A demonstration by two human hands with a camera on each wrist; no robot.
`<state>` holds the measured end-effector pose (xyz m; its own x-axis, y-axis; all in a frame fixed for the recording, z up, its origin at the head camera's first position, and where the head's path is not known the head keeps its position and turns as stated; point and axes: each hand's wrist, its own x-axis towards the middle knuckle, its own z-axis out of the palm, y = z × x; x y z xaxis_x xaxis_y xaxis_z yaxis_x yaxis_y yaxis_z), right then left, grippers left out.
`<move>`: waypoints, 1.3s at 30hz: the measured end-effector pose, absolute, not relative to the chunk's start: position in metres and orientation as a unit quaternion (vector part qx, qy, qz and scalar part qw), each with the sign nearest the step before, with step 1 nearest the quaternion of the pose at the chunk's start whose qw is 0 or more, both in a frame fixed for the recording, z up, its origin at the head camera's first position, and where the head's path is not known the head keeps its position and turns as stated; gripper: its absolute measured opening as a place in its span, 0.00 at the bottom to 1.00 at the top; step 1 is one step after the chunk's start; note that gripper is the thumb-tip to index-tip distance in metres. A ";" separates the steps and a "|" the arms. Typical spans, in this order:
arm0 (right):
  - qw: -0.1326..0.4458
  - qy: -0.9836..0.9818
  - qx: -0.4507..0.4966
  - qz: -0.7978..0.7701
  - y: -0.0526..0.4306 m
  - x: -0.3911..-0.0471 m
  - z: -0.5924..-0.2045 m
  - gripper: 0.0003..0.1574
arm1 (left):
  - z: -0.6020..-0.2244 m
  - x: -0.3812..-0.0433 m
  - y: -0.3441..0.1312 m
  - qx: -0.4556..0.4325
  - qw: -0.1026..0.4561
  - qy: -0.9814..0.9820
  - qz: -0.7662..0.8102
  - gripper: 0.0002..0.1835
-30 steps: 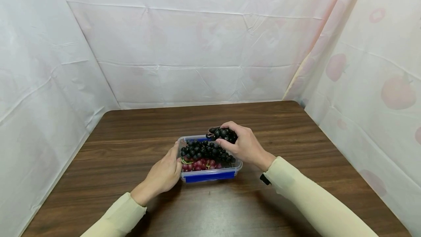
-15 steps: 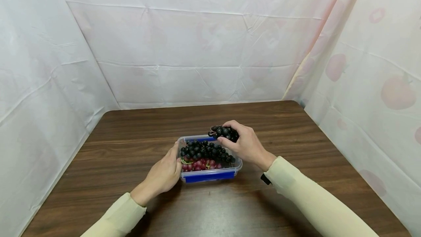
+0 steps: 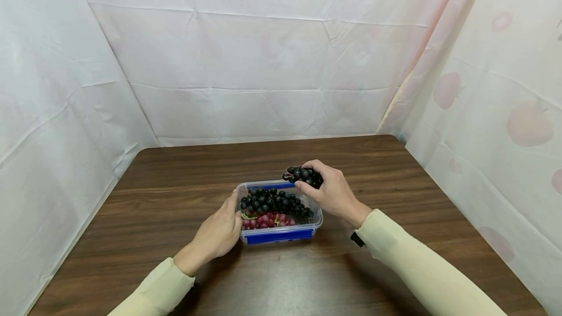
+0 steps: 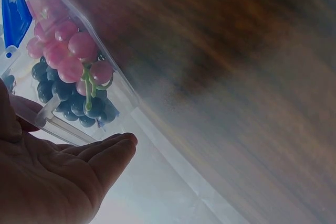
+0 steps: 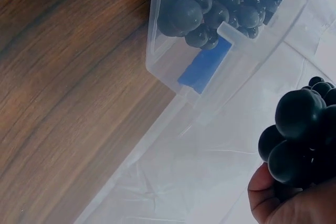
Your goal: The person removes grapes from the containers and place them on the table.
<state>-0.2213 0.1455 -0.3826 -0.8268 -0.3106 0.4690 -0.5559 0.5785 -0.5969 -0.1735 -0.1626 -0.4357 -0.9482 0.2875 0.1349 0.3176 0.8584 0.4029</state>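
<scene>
A clear plastic box (image 3: 318,220) with blue clips stands on the table, holding a bunch of black grapes (image 3: 276,201) and, nearer its front, a bunch of red grapes (image 3: 265,220). My left hand (image 3: 218,228) lies against the box's left end with its fingers straight; the left wrist view shows the palm (image 4: 47,182) beside the box wall. Above the box's back right corner, my right hand (image 3: 331,189) grips a second bunch of black grapes (image 3: 300,175) between thumb and fingers. In the right wrist view these held grapes (image 5: 299,129) hang apart from the box.
The brown wooden table (image 3: 184,169) reaches back to a white cloth (image 3: 263,62) that hangs behind it. More cloth, printed with pale fruit, hangs along the right side (image 3: 491,111). A blue clip (image 3: 281,235) runs along the box's front.
My right hand has shifted slightly to the right and up, carrying its black grapes along. The left hand and the box have stayed in place.
</scene>
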 end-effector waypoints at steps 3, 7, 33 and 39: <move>0.161 -0.876 0.241 0.385 0.147 -0.222 -0.382 0.20 | -0.435 -0.173 -0.163 -0.157 0.037 -0.963 -0.214 0.35; 0.160 -0.879 0.236 0.382 0.149 -0.223 -0.383 0.21 | -0.435 -0.174 -0.163 -0.158 0.037 -0.963 -0.215 0.35; 0.172 -0.891 0.199 0.369 0.162 -0.230 -0.386 0.21 | -0.436 -0.174 -0.163 -0.160 0.033 -0.964 -0.212 0.35; 0.180 -0.896 0.190 0.359 0.163 -0.231 -0.386 0.21 | -0.435 -0.174 -0.163 -0.158 0.032 -0.964 -0.211 0.35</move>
<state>-0.2307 0.1634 -0.3858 -0.8625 -0.2118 0.4597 -0.4705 0.6704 -0.5738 -0.1735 -0.1626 -0.4350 -0.9478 0.2920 0.1284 0.3189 0.8608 0.3967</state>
